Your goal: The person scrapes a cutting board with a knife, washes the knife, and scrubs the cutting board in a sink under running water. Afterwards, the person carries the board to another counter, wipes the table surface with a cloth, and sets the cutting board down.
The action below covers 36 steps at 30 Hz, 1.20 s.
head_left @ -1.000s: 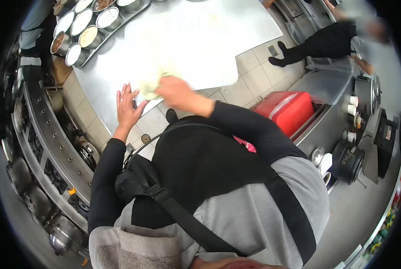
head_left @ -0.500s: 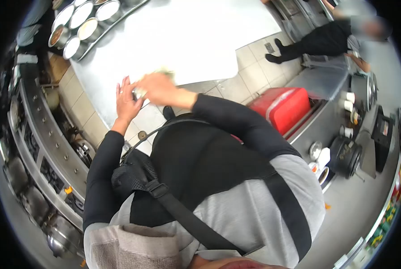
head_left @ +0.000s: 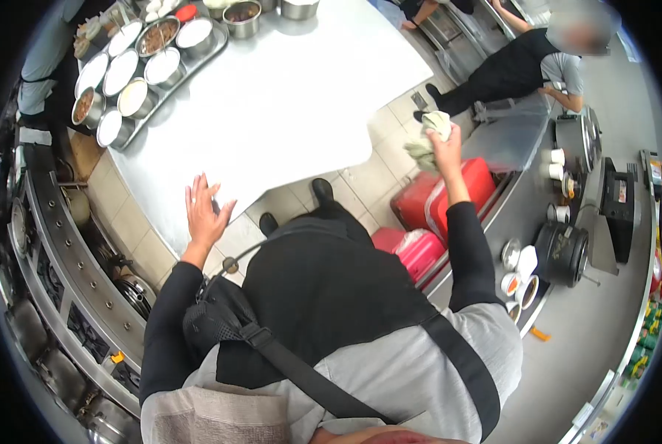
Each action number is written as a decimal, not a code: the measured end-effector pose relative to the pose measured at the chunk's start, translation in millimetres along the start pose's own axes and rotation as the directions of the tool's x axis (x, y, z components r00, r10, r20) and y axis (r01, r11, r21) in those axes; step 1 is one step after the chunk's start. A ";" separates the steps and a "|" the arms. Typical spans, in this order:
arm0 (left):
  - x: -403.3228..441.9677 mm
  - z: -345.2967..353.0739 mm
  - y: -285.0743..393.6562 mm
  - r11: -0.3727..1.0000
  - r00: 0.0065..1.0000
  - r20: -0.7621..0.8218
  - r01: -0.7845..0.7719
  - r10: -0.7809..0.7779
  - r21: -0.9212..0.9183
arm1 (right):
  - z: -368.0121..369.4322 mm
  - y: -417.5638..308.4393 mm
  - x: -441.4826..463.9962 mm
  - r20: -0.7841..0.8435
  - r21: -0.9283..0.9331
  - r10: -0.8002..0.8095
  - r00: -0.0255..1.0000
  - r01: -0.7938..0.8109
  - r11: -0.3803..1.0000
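My right hand is closed around a crumpled pale green cloth, held up to the right of the table, above the floor and near the red container. Part of the cloth hangs loose on the left side of the hand. My left hand is at the near edge of the shiny metal table, fingers spread, with nothing in it. A ring shows on one of its fingers.
Metal tubs of food stand on a tray at the table's far left. Red containers sit at the right, beside a counter with a black pot. A person in a black apron is at the upper right. A stove runs along the left.
My right hand has moved from the table's near edge, beside my left hand, out to the right with the cloth. My left hand stays near the edge. The view has shifted, showing more tubs.
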<state>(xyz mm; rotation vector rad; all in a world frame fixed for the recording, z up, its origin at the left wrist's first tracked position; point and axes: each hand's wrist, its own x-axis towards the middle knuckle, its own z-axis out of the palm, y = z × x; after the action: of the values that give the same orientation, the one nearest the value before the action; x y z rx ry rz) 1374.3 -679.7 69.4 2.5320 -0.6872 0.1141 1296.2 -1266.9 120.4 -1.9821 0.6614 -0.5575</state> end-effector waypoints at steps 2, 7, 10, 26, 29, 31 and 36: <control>0.7 2.2 0.4 1.000 1.000 -0.001 0.021 -0.021 0.013 | 41.6 2.4 20.3 0.162 0.081 -0.184 0.969 0.173 0.982; 3.5 5.1 5.3 0.993 1.000 -0.009 -0.013 0.015 0.118 | 161.4 -7.4 86.5 0.429 -0.176 -0.645 0.633 0.758 0.628; 11.0 2.7 13.4 0.990 0.998 0.024 0.061 -0.064 0.129 | 203.1 6.0 207.3 0.388 -0.134 -0.620 0.682 0.707 0.694; 9.9 4.0 26.0 0.965 0.984 0.059 0.153 -0.169 0.212 | 79.8 39.6 137.7 0.677 0.005 -0.551 0.487 0.746 0.666; 10.3 2.4 28.0 0.961 0.982 0.061 0.160 -0.178 0.223 | 114.0 -17.8 180.3 0.368 0.082 -0.374 0.851 0.371 0.925; 8.5 -1.6 33.7 0.962 0.978 0.035 0.196 -0.206 0.188 | 174.2 -68.5 181.5 0.311 0.113 -0.376 0.873 0.359 0.926; 10.7 -8.5 32.9 0.963 0.972 -0.014 0.235 -0.235 0.135 | 342.9 -86.1 -9.0 0.488 0.101 -0.767 0.416 0.846 0.523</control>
<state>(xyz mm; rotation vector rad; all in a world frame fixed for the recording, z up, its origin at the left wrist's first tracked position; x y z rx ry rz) 1367.8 -704.7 93.9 2.7234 -0.3860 0.0769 1521.9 -1006.9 39.6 -2.4104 -0.6960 -0.5265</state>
